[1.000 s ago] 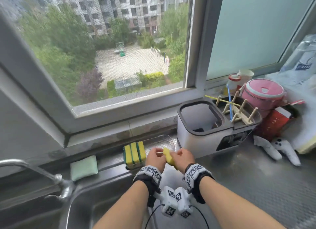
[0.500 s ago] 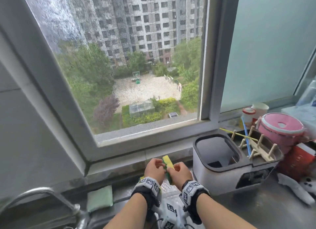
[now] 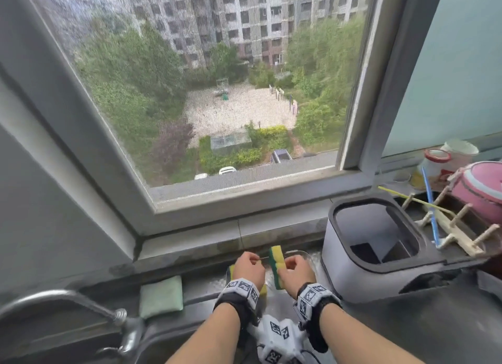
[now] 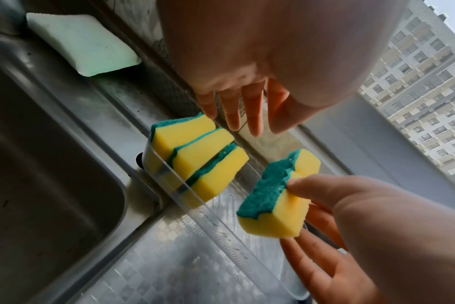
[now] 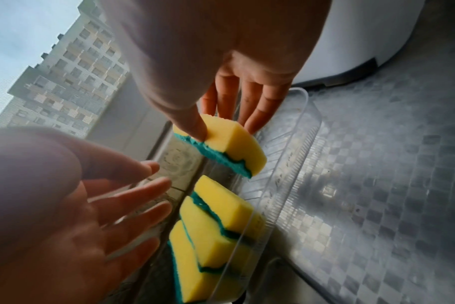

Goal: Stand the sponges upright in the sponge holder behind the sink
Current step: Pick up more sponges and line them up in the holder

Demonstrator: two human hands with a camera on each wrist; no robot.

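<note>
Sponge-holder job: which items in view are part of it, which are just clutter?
In play:
- held sponge, pinched in right hand
- three sponges standing in clear holder
- left hand, open, holding nothing

Clutter:
- pale green sponge by the tap
- grey caddy
- pink pot

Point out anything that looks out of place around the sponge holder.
A pale green sponge lies flat on the ledge behind the sink, left of the clear holder, where three sponges stand upright. The right hand holds a fourth sponge above the holder. Nothing looks spilled or damaged.
</note>
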